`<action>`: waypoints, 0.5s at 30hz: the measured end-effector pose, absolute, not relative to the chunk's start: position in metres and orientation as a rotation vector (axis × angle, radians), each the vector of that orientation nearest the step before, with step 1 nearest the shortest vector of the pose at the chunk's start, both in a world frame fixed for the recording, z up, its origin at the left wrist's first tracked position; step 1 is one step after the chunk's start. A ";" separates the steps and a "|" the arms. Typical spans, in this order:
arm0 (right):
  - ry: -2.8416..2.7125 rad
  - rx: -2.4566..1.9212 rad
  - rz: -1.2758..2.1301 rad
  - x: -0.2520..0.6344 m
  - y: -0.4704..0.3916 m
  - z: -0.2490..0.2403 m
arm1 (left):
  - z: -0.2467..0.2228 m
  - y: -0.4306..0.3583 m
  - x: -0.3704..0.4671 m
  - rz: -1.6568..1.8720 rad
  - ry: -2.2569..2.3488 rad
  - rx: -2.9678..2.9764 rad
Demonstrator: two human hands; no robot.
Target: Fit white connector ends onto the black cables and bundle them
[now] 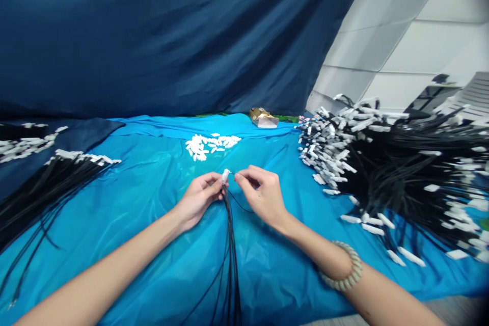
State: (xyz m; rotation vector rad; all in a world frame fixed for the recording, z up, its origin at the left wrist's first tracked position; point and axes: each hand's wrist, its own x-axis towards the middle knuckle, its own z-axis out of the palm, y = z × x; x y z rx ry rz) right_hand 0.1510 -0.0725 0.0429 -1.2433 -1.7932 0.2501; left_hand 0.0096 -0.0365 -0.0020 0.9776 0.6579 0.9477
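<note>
Black cords (230, 265) hang off the worktop (153, 198) edge, bunched for control | left hand (197, 199) grips them near a white clip (226, 175) | right hand (260, 194) pinches one cord end | finished pile (401, 168) at right.

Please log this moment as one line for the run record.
left hand: holds black cords | right hand: pinches at white cap | surface: blue cloth | nearby: loose white caps

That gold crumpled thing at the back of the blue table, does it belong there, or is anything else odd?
The crumpled gold wrapper is the one thing unlike the rest: everything else is black cords and small white caps. It lies alone at the table's far edge. Nothing looks spilled or broken.
</note>
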 end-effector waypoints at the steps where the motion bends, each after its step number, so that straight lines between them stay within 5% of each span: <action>1: -1.773 -1.249 0.291 0.150 -0.073 0.043 | -0.002 -0.037 0.010 0.953 0.660 0.983; 15: -1.533 -1.350 0.675 0.146 -0.073 0.044 | -0.001 -0.038 0.010 0.978 0.681 1.078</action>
